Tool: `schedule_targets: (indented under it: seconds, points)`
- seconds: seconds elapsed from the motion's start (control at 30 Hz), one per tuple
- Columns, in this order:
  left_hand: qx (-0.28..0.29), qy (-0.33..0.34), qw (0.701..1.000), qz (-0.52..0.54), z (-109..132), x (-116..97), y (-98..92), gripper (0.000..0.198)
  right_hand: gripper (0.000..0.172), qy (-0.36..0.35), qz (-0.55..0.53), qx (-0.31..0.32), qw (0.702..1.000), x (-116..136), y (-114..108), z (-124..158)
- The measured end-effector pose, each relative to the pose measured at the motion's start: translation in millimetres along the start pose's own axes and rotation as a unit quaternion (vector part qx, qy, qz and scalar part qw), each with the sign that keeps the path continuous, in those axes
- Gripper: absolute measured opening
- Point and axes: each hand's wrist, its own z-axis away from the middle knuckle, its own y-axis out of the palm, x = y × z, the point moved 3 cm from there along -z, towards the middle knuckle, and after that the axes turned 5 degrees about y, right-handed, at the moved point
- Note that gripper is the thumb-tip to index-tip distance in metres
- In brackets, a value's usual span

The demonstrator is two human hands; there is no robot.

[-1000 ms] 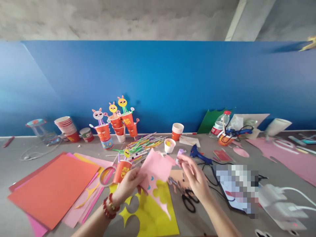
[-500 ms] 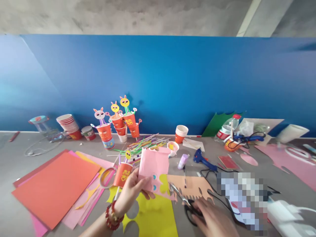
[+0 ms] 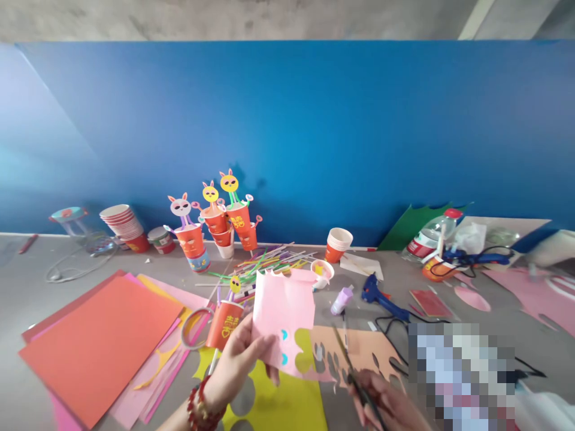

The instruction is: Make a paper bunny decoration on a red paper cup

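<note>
A sheet of pink paper (image 3: 283, 305), with small curved holes in it, is pinched in my left hand (image 3: 245, 353) between thumb and fingers. My right hand (image 3: 377, 398) is closed around a pair of scissors (image 3: 348, 356), whose blades point up and away, to the right of the sheet. Under the pink sheet lies yellow paper (image 3: 283, 398) with round cut-outs. Peach paper (image 3: 368, 338) with oval holes lies behind the scissors. Just behind my left hand, a red paper cup (image 3: 220, 326) bears a small yellow head.
Stacked coloured paper (image 3: 99, 341) and a tape roll (image 3: 191, 328) lie at left. Behind stand cup figures (image 3: 189, 236), loose paper cups (image 3: 339, 239) and many thin sticks (image 3: 269, 257). At right are a blue glue gun (image 3: 381, 296) with its cable, a bottle (image 3: 426, 236) and pink paper (image 3: 525, 293).
My right hand has taken hold of the scissors and raised them from the table, their blades now pointing more upright. My left hand keeps the pink sheet. The camera view has shifted slightly.
</note>
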Motion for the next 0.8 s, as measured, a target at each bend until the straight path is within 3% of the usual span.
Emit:
schedule_targets:
  seconds: [0.13,0.3,0.5,0.8]
  points:
    - [-0.003,0.010,0.999,0.042,-1,13,-3.2,0.032,0.052,-0.002,-0.024,0.048,0.999,12,26,-12]
    - [-0.012,0.047,0.999,-0.012,4,10,-6.6,0.033,0.047,0.047,-0.016,0.056,0.997,33,45,-10]
    - [0.013,0.059,0.994,-0.086,11,12,-4.2,0.031,0.051,-0.011,-0.021,0.049,0.999,45,59,-8]
    - [0.025,0.080,0.986,-0.142,13,16,-4.6,0.025,0.046,0.001,-0.075,0.059,0.995,46,70,-8]
